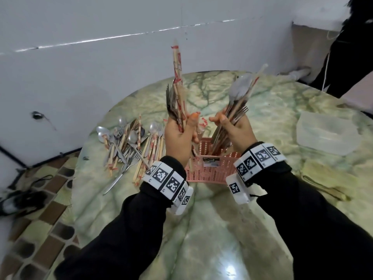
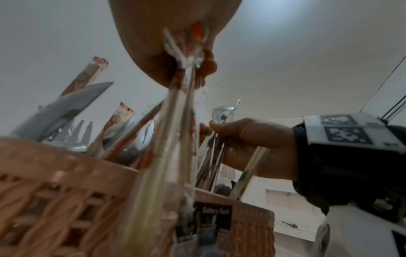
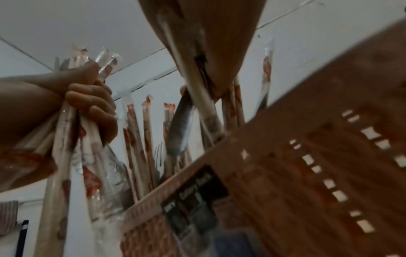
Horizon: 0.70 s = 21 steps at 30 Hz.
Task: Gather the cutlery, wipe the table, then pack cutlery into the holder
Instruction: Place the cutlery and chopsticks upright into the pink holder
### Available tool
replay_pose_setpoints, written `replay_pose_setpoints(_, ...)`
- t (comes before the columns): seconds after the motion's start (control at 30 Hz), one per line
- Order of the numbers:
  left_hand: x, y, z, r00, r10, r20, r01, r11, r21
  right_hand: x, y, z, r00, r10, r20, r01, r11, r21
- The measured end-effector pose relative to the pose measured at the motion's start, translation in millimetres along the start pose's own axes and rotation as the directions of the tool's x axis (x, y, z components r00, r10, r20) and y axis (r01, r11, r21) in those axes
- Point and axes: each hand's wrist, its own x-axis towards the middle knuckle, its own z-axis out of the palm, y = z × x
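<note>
Fingers of both hands clamp upright cutlery bundles (image 1: 177, 98), lower ends in the pink holder (image 1: 210, 170).

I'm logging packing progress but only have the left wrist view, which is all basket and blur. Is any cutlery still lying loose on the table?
Observer: Yes. The head view shows a loose pile of cutlery on the table, left of the pink holder.
Operator: What is each hand holding?
Observer: The left hand grips wrapped chopsticks with some metal pieces; the right hand grips mostly spoons and forks.
Operator: Anything else on the table?
Observer: A clear plastic container sits to the right, and a yellowish cloth lies nearer the right edge.
</note>
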Motion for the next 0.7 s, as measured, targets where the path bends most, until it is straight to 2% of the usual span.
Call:
replay_pose_setpoints(0.13, 1.5, -3.1, -0.3, 1.0, -0.005, -0.006, 0.005, 1.0, 0.028, -3.0, 4.8, 3.0, 0.998, -0.064, 0.009, 0.064, 0.993, -0.101)
replay_pose_setpoints(0.43, 4.9, -6.6, -2.6, 1.0, 0.0, -0.006, 0.0, 0.999, 0.042, -1.6, -0.9, -0.4, 0.998, 0.017, 0.055, 0.001, 0.95, -0.313)
replay_pose_setpoints(0.7, 4.1, -6.2, -0.7, 1.0, 0.005, -0.005, -0.005, 1.0, 0.024, -2.2, -11.7, -3.0, 0.99, 0.062, 0.131, -0.016, 0.945, -0.327)
